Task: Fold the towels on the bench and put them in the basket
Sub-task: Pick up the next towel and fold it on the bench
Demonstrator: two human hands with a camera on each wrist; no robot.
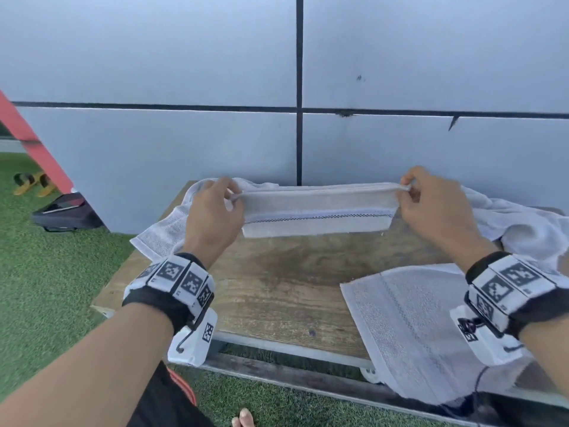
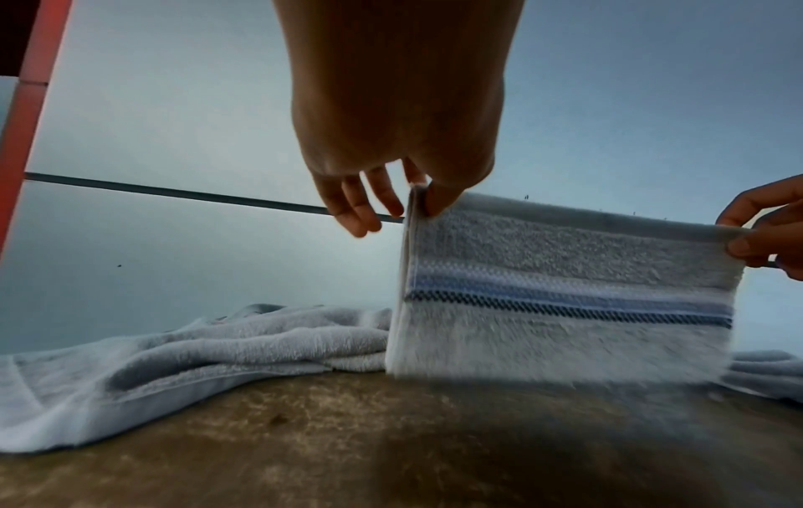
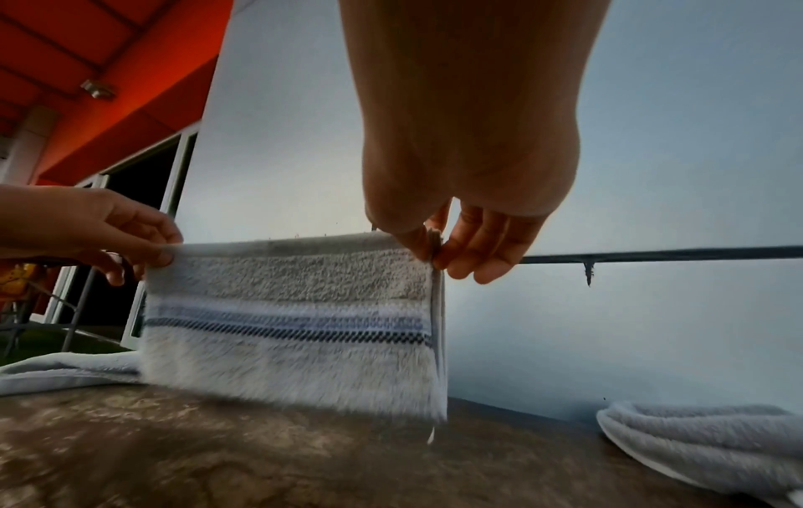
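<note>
A person's left hand (image 1: 212,211) and right hand (image 1: 431,208) pinch a folded striped towel (image 1: 317,215) taut above the far bench (image 1: 277,288); keeping corners matched should keep the fold square.

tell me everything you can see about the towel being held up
The towel is pale grey-white terry with a woven band of light blue and a dark stitched line along its length. It looks doubled over, stretched taut and upright above the wooden bench. The left hand and right hand each pinch a top corner. Whether its blurred bottom edge touches the bench is unclear.
</note>
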